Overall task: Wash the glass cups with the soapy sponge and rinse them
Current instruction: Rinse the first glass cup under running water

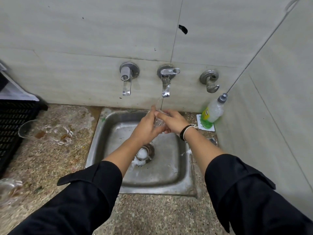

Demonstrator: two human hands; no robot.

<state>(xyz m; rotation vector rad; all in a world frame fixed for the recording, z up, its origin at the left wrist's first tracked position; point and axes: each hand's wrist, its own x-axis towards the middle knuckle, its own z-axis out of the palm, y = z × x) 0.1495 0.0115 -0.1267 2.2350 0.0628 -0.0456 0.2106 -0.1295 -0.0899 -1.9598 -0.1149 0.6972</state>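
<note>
A clear glass cup (158, 121) is held over the steel sink (171, 177) under water running from the middle tap (165, 85). My left hand (146, 128) and my right hand (171, 122) both grip it from either side, fingers curled round it. A second glass (145, 152) full of foam stands on the sink drain below my left forearm. Two dirty glass cups (28, 129) (61, 134) with brown dregs lie on the counter to the left. Another glass (8, 189) lies at the left edge. No sponge is visible.
A green dish-soap bottle (212, 112) stands on a white holder at the sink's back right corner. A left tap (126, 80) and a wall hook (210, 80) flank the running tap. A black crate (11, 126) sits at the far left on the speckled counter (152, 216).
</note>
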